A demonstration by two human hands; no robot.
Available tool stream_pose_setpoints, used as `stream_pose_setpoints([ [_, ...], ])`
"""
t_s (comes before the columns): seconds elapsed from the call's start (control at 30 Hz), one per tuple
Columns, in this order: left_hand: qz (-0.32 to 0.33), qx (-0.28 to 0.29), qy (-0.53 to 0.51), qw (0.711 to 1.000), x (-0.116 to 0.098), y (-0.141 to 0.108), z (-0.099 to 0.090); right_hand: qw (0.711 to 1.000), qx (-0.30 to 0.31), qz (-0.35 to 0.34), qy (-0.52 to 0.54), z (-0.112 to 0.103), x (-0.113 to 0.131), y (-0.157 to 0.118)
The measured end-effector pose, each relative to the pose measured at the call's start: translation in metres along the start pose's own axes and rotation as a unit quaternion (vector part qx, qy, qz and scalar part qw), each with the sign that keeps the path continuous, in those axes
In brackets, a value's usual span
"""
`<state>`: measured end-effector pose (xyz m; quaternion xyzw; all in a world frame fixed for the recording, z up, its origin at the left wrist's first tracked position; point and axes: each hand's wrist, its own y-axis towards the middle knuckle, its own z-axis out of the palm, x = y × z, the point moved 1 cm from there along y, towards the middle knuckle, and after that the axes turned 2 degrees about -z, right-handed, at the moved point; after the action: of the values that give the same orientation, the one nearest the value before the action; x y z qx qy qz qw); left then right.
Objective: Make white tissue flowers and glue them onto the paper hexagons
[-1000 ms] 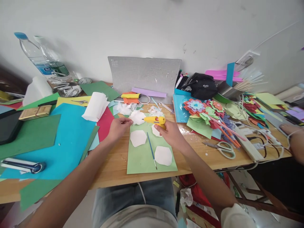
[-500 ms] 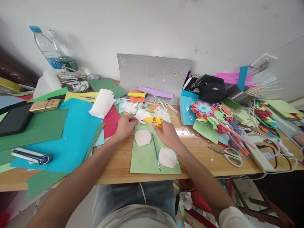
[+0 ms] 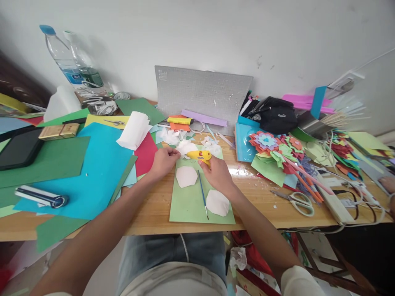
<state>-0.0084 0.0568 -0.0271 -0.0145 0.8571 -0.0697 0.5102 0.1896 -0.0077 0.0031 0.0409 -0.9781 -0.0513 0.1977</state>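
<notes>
My right hand (image 3: 217,170) is wrapped round a yellow glue gun (image 3: 199,155), its nozzle pointing left at a crumpled white paper piece (image 3: 186,147). My left hand (image 3: 165,161) pinches the left edge of that paper piece, close to the nozzle tip. Below them, a light green sheet (image 3: 186,207) lies on the table. On it rest a white paper cutout (image 3: 186,176), a second white cutout (image 3: 217,202) and a thin blue paintbrush (image 3: 202,193) between the two.
A stack of white paper (image 3: 134,130) and coloured sheets lie to the left, with a stapler (image 3: 41,196) on a blue sheet. Scissors (image 3: 296,200) and paper flowers (image 3: 266,142) lie to the right. A grey cutting mat (image 3: 202,94) leans on the wall. Another person's hand (image 3: 385,183) shows far right.
The view has shifted slightly. Both hands hold nearly the same pose, with the glue gun's nozzle still at the white paper piece.
</notes>
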Motion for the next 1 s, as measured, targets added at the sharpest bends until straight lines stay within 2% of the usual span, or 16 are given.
stream_pose_setpoints([
  [0.57, -0.001, -0.002, -0.009, 1.000, 0.0005, -0.0010, 0.0005, 0.999, -0.005, 0.013, -0.033, 0.0000, 0.0025, -0.0018],
  [1.0, 0.012, 0.001, -0.021, 1.000, 0.0029, 0.0000, 0.0012, 1.000, -0.003, 0.005, -0.010, -0.0017, 0.0053, -0.0048],
])
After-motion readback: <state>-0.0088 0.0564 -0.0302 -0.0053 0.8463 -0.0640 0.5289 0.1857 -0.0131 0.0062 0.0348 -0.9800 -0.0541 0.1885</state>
